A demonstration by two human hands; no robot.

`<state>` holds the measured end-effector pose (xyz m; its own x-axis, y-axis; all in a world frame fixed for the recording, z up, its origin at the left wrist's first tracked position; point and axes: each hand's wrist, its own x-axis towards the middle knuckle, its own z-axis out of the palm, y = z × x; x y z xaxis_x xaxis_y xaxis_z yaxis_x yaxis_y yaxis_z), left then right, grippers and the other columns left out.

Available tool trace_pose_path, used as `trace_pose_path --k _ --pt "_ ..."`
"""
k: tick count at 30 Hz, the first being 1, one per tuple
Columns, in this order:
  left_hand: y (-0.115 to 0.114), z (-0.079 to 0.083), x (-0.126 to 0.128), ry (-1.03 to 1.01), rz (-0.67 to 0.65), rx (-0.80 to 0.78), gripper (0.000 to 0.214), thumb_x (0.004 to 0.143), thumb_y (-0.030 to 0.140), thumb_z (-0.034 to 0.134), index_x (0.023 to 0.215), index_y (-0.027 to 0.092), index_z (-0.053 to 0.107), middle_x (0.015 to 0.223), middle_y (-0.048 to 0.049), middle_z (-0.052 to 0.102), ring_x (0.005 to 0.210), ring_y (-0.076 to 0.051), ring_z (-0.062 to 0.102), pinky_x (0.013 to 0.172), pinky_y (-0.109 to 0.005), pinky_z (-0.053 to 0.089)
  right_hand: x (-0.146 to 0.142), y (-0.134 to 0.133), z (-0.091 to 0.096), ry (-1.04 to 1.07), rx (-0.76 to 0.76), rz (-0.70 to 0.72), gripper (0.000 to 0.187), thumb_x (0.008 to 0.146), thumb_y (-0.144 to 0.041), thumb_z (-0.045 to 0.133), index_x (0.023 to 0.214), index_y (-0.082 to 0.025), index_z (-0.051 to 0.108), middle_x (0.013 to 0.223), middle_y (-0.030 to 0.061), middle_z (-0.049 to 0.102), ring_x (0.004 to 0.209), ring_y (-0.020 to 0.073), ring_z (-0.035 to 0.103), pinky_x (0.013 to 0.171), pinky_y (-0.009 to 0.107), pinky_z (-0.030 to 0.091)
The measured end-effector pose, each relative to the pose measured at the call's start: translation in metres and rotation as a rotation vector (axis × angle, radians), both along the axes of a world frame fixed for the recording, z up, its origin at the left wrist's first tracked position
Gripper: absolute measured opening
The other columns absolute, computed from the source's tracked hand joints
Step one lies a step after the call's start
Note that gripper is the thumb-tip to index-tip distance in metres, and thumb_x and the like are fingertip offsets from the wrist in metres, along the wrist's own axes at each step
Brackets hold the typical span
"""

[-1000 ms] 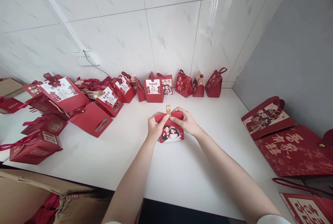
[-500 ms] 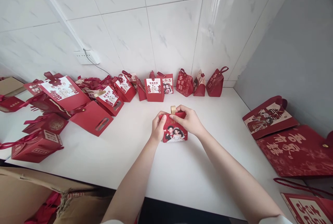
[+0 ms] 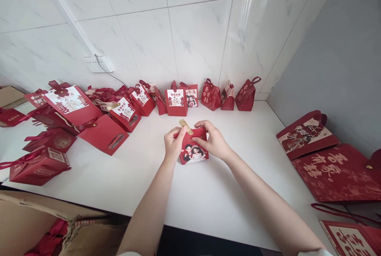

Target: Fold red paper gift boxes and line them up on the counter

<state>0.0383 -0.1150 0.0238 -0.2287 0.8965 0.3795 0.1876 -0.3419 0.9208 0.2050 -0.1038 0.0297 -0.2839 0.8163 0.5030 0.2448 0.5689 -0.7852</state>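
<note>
A small red gift box (image 3: pixel 195 156) with a cartoon bride and groom printed on its front stands on the white table between my hands. My left hand (image 3: pixel 175 143) is closed on its upper left edge, the thumb against the foot of a gold ribbon (image 3: pixel 185 126). This ribbon slants up to the left from the top of the box. From the right, my right hand (image 3: pixel 214 141) grips the box's upper edge, thumb in front and fingers curled behind. The backs of the fingers' hold are hidden by the box.
Several finished-looking red boxes with ribbon loops, one a red box (image 3: pixel 177 103), line the tiled wall. A pile of red boxes (image 3: pixel 73 107) covers the left side. Larger red bags (image 3: pixel 336 172) lie on the right. A cardboard carton (image 3: pixel 26 216) stands below the table's front left.
The gift box has shifted slightly left with both hands. The gold ribbon, upright as a loop before, now tilts left, and my left thumb has come up to its foot.
</note>
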Motion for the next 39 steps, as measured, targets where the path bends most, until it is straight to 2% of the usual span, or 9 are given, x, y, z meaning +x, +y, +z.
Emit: trace_pose_path --k 3,6,9,13,16,21,30,36,39 --pt "0.000 0.004 -0.008 0.005 0.042 -0.048 0.036 0.081 0.047 0.064 0.063 0.015 0.066 0.064 -0.0014 0.062 0.061 -0.013 0.055 0.059 -0.024 0.042 -0.006 -0.001 -0.006 0.001 0.145 -0.061 0.027 0.085 -0.026 0.061 0.111 -0.023 0.053 0.112 0.0076 0.059 0.106 0.0230 0.057 0.093 0.040 0.048" --pt "-0.003 0.012 -0.015 0.052 -0.047 -0.072 0.031 0.081 0.045 0.065 0.072 0.015 0.071 0.073 -0.0031 0.068 0.069 -0.015 0.060 0.063 -0.024 0.045 -0.010 -0.003 -0.007 -0.003 0.193 -0.048 0.019 0.090 -0.023 0.055 0.109 -0.024 0.054 0.108 0.0076 0.060 0.104 0.0220 0.058 0.092 0.039 0.049" --pt "-0.006 0.018 -0.018 0.105 -0.119 -0.066 0.028 0.080 0.043 0.067 0.083 0.016 0.075 0.082 -0.0053 0.071 0.077 -0.019 0.064 0.068 -0.026 0.048 -0.011 -0.006 -0.006 0.004 0.233 -0.084 0.017 0.090 -0.023 0.054 0.107 -0.025 0.054 0.115 0.0091 0.058 0.109 0.0230 0.057 0.093 0.041 0.050" --pt "-0.007 0.017 -0.017 0.144 -0.084 -0.071 0.027 0.078 0.042 0.068 0.077 0.016 0.076 0.069 -0.0035 0.070 0.065 -0.016 0.061 0.059 -0.025 0.045 -0.009 -0.006 -0.007 -0.025 0.262 -0.099 0.010 0.091 -0.021 0.053 0.097 -0.025 0.060 0.121 0.0093 0.054 0.113 0.0225 0.056 0.095 0.041 0.050" --pt "-0.006 0.015 -0.013 0.123 -0.047 -0.067 0.025 0.077 0.041 0.070 0.074 0.017 0.076 0.069 -0.0032 0.070 0.064 -0.015 0.061 0.058 -0.024 0.045 -0.009 -0.005 -0.009 -0.034 0.260 -0.101 0.010 0.091 -0.022 0.054 0.092 -0.025 0.063 0.122 0.0092 0.053 0.112 0.0226 0.057 0.094 0.041 0.051" --pt "-0.005 0.013 -0.008 0.082 0.011 -0.051 0.025 0.075 0.041 0.072 0.070 0.017 0.074 0.071 -0.0044 0.071 0.067 -0.017 0.064 0.062 -0.025 0.049 -0.011 -0.006 -0.011 -0.027 0.280 -0.132 0.011 0.091 -0.023 0.055 0.093 -0.025 0.065 0.122 0.0087 0.056 0.111 0.0232 0.058 0.092 0.042 0.052" --pt "-0.007 0.011 -0.005 0.109 0.065 -0.019 0.027 0.077 0.042 0.070 0.069 0.017 0.073 0.068 -0.0033 0.070 0.063 -0.015 0.060 0.061 -0.025 0.046 -0.013 -0.007 -0.019 -0.046 0.318 -0.139 0.014 0.092 -0.023 0.053 0.096 -0.027 0.065 0.120 0.0069 0.060 0.111 0.0220 0.057 0.090 0.040 0.051" --pt "-0.006 0.015 -0.008 0.056 -0.004 -0.048 0.034 0.075 0.044 0.070 0.058 0.015 0.066 0.056 -0.0008 0.060 0.056 -0.012 0.052 0.055 -0.024 0.040 -0.011 -0.010 -0.021 -0.243 0.506 -0.260 0.015 0.092 -0.023 0.053 0.101 -0.028 0.064 0.119 0.0063 0.062 0.107 0.0239 0.056 0.092 0.043 0.043" --pt "-0.008 0.017 -0.006 0.047 0.082 -0.025 0.032 0.076 0.044 0.070 0.060 0.015 0.067 0.058 -0.0007 0.060 0.057 -0.012 0.052 0.056 -0.023 0.040 -0.015 -0.017 -0.020 -0.418 0.606 -0.256 0.024 0.093 -0.021 0.050 0.113 -0.029 0.061 0.110 0.0066 0.065 0.099 0.0227 0.057 0.089 0.041 0.039"
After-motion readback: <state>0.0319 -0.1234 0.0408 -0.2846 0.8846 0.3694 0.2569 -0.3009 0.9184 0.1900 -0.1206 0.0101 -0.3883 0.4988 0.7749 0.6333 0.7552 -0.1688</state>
